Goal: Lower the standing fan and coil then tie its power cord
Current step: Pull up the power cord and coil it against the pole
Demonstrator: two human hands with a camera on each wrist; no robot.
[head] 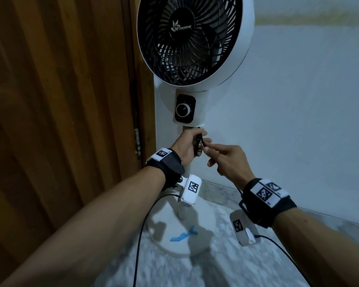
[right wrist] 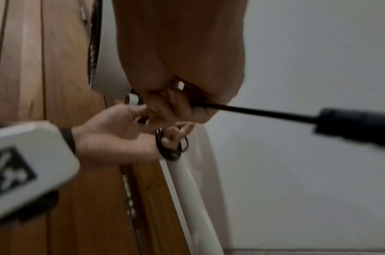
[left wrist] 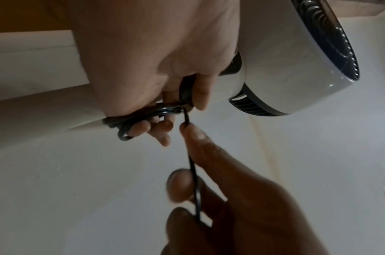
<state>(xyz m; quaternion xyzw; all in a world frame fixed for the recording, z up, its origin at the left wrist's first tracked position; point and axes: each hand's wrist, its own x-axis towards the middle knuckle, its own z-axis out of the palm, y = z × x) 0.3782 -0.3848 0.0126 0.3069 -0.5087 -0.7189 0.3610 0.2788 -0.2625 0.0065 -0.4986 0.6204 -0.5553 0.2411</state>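
The white standing fan [head: 195, 38] with a black grille stands upright against the wall, its control knob [head: 183, 110] just above my hands. My left hand [head: 190, 141] grips a small coil of black power cord [left wrist: 126, 127] against the white pole [right wrist: 191, 181], right under the control housing. My right hand [head: 216, 154] pinches a loose strand of that cord [left wrist: 192, 165] between thumb and fingers, close to the coil. In the right wrist view the strand runs right to a thicker, blurred black end [right wrist: 350, 127]. A blue strip [head: 183, 235] lies on the round base [head: 197, 243].
A wooden door [head: 60, 121] with a hinge [head: 137, 143] stands just left of the fan. A pale wall [head: 298, 100] is behind and to the right. The floor [head: 195, 270] is light marble. Thin black camera cables [head: 141, 235] hang from both wrists.
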